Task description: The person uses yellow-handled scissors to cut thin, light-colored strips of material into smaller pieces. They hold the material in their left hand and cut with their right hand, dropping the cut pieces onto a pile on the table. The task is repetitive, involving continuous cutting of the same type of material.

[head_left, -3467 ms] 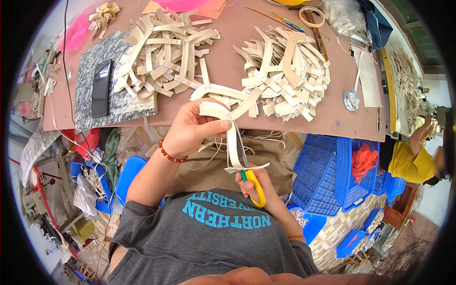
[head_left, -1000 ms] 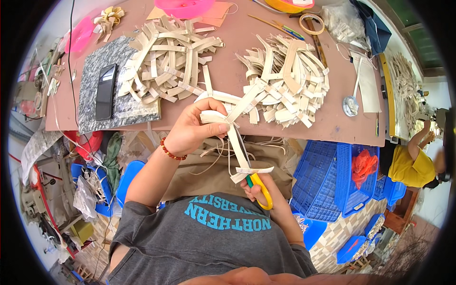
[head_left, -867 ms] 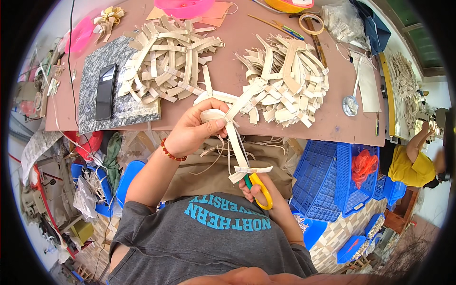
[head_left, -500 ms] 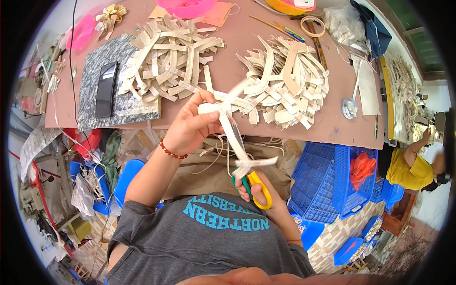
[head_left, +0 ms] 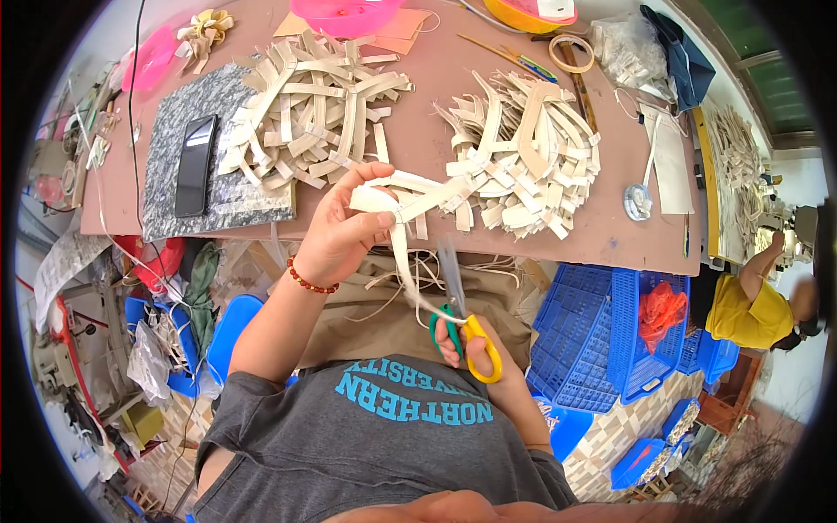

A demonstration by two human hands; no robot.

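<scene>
One branched cream strap (head_left: 433,199), mid-job I'd judge, sits pinched in the left hand (head_left: 336,232) at the desk (head_left: 418,100) edge, right hand (head_left: 477,349) gripping scissors (head_left: 472,329), left heap (head_left: 314,113) and right heap (head_left: 529,152) beyond, done or waiting unclear.

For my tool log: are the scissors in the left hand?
No, the right hand holds the scissors; the left hand pinches a cream strap.

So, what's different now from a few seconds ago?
The left hand has shifted slightly left, still holding the pale strap. The right hand has spread the scissors' handles; the blades now show right of the strap. Nothing was released; both strap piles stayed put.
</scene>
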